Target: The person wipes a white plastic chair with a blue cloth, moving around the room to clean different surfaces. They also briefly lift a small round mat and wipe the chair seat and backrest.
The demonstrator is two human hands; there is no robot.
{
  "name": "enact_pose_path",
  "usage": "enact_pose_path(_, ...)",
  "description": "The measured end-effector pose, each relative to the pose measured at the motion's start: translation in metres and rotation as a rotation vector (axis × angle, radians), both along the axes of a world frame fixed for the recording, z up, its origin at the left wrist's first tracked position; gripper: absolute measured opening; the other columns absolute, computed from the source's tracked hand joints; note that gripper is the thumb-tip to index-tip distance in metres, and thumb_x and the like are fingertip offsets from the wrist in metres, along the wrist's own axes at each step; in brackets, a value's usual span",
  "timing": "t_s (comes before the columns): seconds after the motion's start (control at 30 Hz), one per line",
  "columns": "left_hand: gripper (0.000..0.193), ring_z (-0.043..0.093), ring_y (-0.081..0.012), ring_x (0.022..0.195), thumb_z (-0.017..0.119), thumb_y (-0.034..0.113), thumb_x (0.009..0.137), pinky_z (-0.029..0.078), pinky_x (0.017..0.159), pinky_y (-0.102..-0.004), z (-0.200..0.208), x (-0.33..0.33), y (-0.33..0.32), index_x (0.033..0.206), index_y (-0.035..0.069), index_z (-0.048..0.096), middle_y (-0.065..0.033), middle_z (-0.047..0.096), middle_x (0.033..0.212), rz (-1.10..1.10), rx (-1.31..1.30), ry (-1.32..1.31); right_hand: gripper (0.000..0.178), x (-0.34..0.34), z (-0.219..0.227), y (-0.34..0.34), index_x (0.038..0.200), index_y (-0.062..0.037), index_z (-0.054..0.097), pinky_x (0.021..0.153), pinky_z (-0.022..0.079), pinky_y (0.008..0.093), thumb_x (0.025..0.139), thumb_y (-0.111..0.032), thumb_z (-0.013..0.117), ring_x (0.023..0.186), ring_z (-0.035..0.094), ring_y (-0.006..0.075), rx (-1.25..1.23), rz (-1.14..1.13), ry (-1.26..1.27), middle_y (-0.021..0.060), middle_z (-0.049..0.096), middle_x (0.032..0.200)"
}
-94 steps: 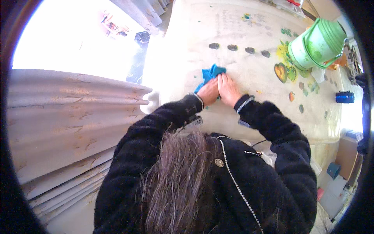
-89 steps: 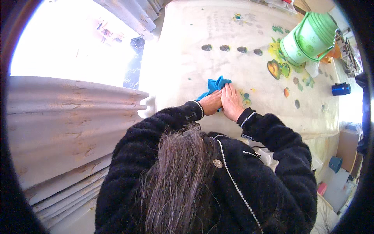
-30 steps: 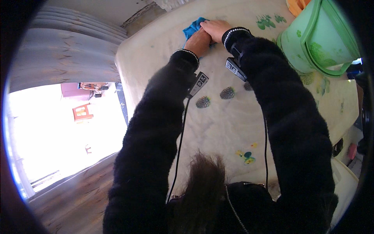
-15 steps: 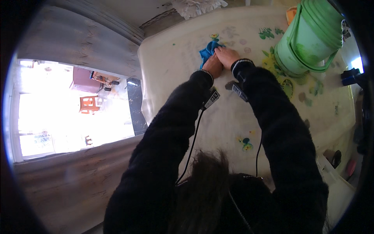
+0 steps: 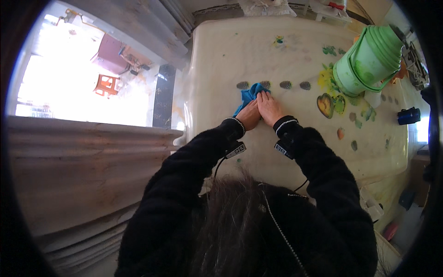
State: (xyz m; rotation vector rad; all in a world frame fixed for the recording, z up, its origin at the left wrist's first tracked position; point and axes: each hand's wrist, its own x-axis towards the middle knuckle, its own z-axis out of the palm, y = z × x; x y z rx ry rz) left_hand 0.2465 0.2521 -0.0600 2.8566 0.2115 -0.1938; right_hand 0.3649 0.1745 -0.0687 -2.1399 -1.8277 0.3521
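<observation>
A crumpled blue cloth [image 5: 248, 96] lies on the pale, printed tablecloth [image 5: 221, 60], beside a row of dark berry-like prints. My left hand [image 5: 249, 115] presses down on the cloth, its fingers bunched over the near edge. Against it rests my right hand [image 5: 269, 109], with fingers together and their tips on the cloth's right side. Both hands touch each other, and part of the cloth is hidden beneath them.
A green lidded bucket [image 5: 364, 64] stands at the table's far right. Near the right edge is a black cylindrical object [image 5: 409, 116]. Grey curtains [image 5: 83, 161] hang along the left beside a bright window opening. White fabric [image 5: 267, 7] sits beyond the table's far edge.
Both hands have drawn the blue cloth nearer to me across the tablecloth, away from the yellow flower print. My view has shifted too, showing more of the table's far side.
</observation>
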Motion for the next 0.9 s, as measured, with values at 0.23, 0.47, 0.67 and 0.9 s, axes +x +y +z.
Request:
enact_pose_path(0.23, 0.058, 0.029, -0.0348, 0.138, 0.051, 0.006, 0.077, 0.017, 0.118, -0.0432, 0.032, -0.135, -0.048, 0.134, -0.003, 0.045, -0.0210, 0.038, 0.145, 0.024, -0.145, 0.101, 0.042, -0.114, 0.012, -0.044, 0.120, 0.0097, 0.047, 0.101, 0.042, 0.0408, 0.083, -0.009, 0.052, 0.120, 0.049, 0.0400, 0.101, 0.251, 0.025, 0.0289, 0.051, 0.126)
enact_pose_path(0.47, 0.059, 0.024, -0.0323, 0.142, 0.048, 0.007, 0.083, 0.013, 0.120, -0.0409, 0.057, -0.266, -0.093, 0.140, -0.002, 0.037, -0.0197, 0.031, 0.149, 0.101, -0.082, 0.271, 0.040, -0.227, 0.023, -0.067, 0.118, 0.0086, 0.052, 0.102, 0.039, 0.0419, 0.088, -0.018, 0.051, 0.124, 0.047, 0.0377, 0.251, 0.534, -0.094, 0.0282, 0.051, 0.130)
enact_pose_path(0.67, 0.051, 0.033, -0.0334, 0.136, 0.050, 0.004, 0.080, 0.023, 0.116, -0.0412, 0.052, -0.312, -0.104, 0.130, -0.004, 0.046, -0.0221, 0.041, 0.140, 0.252, -0.121, 0.034, 0.059, -0.259, 0.030, -0.060, 0.130, 0.0106, 0.045, 0.110, 0.032, 0.0456, 0.080, -0.017, 0.060, 0.131, 0.040, 0.0400, 0.176, 0.653, -0.021, 0.0295, 0.043, 0.138)
enact_pose_path(0.9, 0.042, 0.041, -0.0340, 0.129, 0.049, 0.006, 0.083, 0.029, 0.112, -0.0412, 0.046, -0.314, -0.068, 0.124, -0.004, 0.049, -0.0222, 0.049, 0.132, 0.329, -0.152, 0.057, 0.054, -0.263, 0.027, -0.025, 0.129, 0.0081, 0.047, 0.111, 0.031, 0.0445, 0.081, -0.014, 0.058, 0.133, 0.040, 0.0370, 0.188, 0.635, 0.066, 0.0256, 0.043, 0.140)
